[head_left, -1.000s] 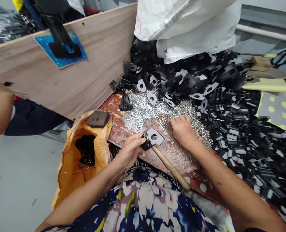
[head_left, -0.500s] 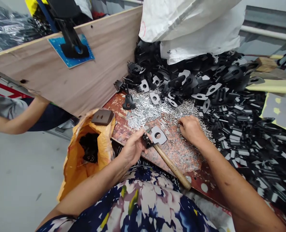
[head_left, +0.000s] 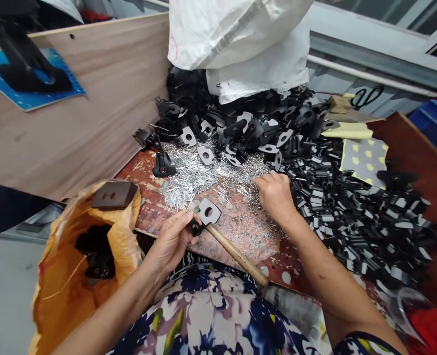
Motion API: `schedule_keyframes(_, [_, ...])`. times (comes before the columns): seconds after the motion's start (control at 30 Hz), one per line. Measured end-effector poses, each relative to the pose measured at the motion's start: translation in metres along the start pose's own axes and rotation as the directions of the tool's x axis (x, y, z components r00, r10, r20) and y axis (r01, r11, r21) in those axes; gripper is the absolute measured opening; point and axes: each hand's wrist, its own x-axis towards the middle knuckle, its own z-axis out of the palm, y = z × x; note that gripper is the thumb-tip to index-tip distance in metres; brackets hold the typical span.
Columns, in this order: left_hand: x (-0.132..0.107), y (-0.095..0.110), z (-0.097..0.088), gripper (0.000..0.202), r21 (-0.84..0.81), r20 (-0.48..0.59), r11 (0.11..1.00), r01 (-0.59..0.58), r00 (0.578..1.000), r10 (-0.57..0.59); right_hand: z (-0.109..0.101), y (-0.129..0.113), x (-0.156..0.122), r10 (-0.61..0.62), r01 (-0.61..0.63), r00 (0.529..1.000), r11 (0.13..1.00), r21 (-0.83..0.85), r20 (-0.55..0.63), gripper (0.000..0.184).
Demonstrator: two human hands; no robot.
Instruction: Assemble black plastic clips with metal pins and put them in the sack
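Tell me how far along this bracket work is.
Done, it seems: some black parts sit in the orange bag. In hand: the left hand holds a bracket, and the right hand rests on the pins, fingers curled. The hammer lies unused on the board. Left: a big heap of loose pieces, so probably most of the work.

left hand fingers pinching, right hand palm down

Plywood partition on the left, grey floor (bare concrete) below.
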Motion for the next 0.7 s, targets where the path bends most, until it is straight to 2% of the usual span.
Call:
schedule_keyframes(0.07, [0.001,-0.002,0.000,0.031,-0.011,-0.004,1.000,0.014,1.000,-0.014,0.001,-0.018,0.007,-0.094,0.092,0.994,0.995,0.045,0.053,0.028])
schedule_keyframes(0.17, [0.001,-0.005,0.000,0.030,-0.021,0.004,0.999,0.031,1.000,-0.031,0.014,-0.043,0.020,-0.232,0.224,0.962,0.972,0.070,0.145,0.025])
schedule_keyframes(0.23, [0.000,-0.006,0.000,0.029,-0.023,0.018,0.999,0.037,0.999,-0.037,0.026,-0.050,0.028,-0.257,0.250,0.954,0.966,0.066,0.156,0.022])
schedule_keyframes(0.33, [-0.001,-0.004,-0.001,0.029,-0.038,0.022,0.998,0.041,0.999,-0.040,0.033,-0.047,0.032,-0.225,0.217,0.965,0.973,0.074,0.131,0.021])
schedule_keyframes(0.4, [-0.001,-0.002,-0.002,0.031,-0.056,0.018,0.997,0.049,0.999,-0.048,0.025,-0.046,0.029,-0.177,0.168,0.981,0.979,0.112,0.079,0.023])
schedule_keyframes(0.47, [0.000,-0.001,-0.002,0.031,-0.070,0.012,0.996,0.059,0.998,-0.058,0.008,-0.051,0.022,-0.123,0.127,0.992,0.957,0.260,-0.030,0.025])
schedule_keyframes(0.57, [0.003,-0.001,-0.002,0.031,-0.087,-0.004,0.994,0.062,0.998,-0.063,-0.025,-0.075,0.007,-0.121,0.190,0.980,0.804,0.564,-0.158,0.025])
schedule_keyframes(0.63, [0.005,-0.002,-0.001,0.032,-0.093,-0.011,0.994,0.063,0.998,-0.064,-0.041,-0.096,-0.001,-0.177,0.257,0.966,0.703,0.663,-0.186,0.027])
schedule_keyframes(0.7, [0.006,-0.003,0.000,0.032,-0.099,-0.017,0.993,0.061,0.998,-0.063,-0.046,-0.113,-0.005,-0.196,0.280,0.960,0.659,0.698,-0.200,0.025])
